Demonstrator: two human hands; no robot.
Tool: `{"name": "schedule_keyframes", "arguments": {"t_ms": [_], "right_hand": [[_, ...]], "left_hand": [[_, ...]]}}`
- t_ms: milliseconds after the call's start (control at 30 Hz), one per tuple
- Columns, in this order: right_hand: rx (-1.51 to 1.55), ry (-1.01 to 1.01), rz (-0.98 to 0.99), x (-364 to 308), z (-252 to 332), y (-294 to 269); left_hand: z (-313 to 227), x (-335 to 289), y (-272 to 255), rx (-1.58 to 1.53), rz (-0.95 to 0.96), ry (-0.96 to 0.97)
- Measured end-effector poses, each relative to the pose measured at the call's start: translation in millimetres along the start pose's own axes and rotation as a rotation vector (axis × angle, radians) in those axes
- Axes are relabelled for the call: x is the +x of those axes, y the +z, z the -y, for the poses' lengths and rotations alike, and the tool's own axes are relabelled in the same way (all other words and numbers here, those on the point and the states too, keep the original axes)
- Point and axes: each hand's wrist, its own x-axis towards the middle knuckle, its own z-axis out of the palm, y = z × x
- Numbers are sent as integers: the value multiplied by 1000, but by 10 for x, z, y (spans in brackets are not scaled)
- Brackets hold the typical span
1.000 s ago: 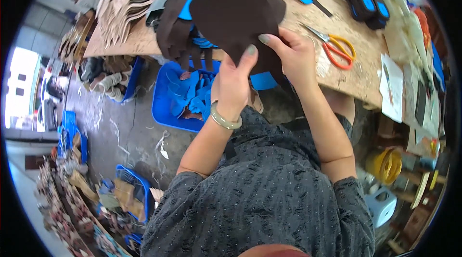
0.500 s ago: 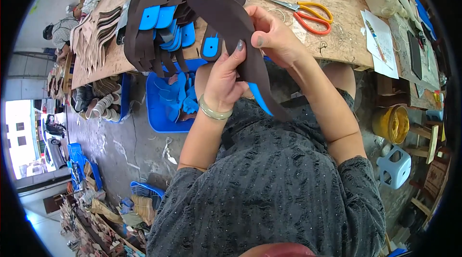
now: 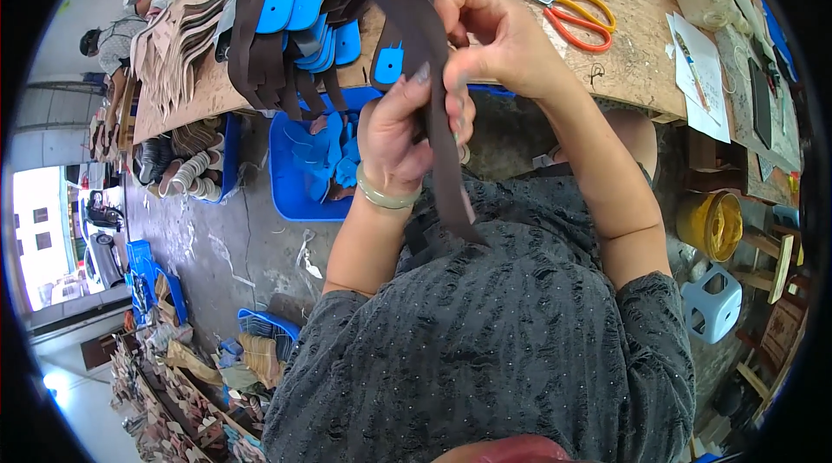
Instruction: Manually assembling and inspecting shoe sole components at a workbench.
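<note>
way off to the left hand's left there's a pile of brown pieces with blue tabs (image 3: pixel 269 51), and below it, just left of that forearm, a blue bin (image 3: pixel 290 203) with blue cutouts in it. the left hand (image 3: pixel 399 129) is wrapped snug around a long brown piece (image 3: pixel 423 29), thumb on the near side, fingers curled round the other edge. that's the bit to look at imo: the piece sits right between the two hands, long axis running from up past the left thumb down toward the person's lap, bowed and kinda edge-on lower down. left hand is nearest, well, it's on it. another brown piece lies beyond the hands on the worktable (image 3: pixel 646 68). then the right hand (image 3: pixel 494 38), a bit higher, forearm slanting in from lower right, wrist bent, thumb and index parted in a c with their tips at the piece's right edge. can't tell from here if they're actually pinching it. scissors (image 3: pixel 551 2) lie just right of that hand, and a sheet of paper (image 3: pixel 706 107) further right again.
</note>
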Motion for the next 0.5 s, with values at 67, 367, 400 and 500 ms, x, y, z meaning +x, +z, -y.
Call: {"name": "schedule_keyframes", "arguments": {"t_ms": [67,367,400,500], "right_hand": [[-20,27,-65,-44,58,-24],[-626,47,-462,-485,81,328],[-664,32,-467,-482,54,339],[-547,249,-481,-465,115,289]], "left_hand": [[-69,44,30,179,-292,179],[150,281,92,822,-427,677],[172,302,62,878,-461,725],[142,297,83,1004,-455,683]]}}
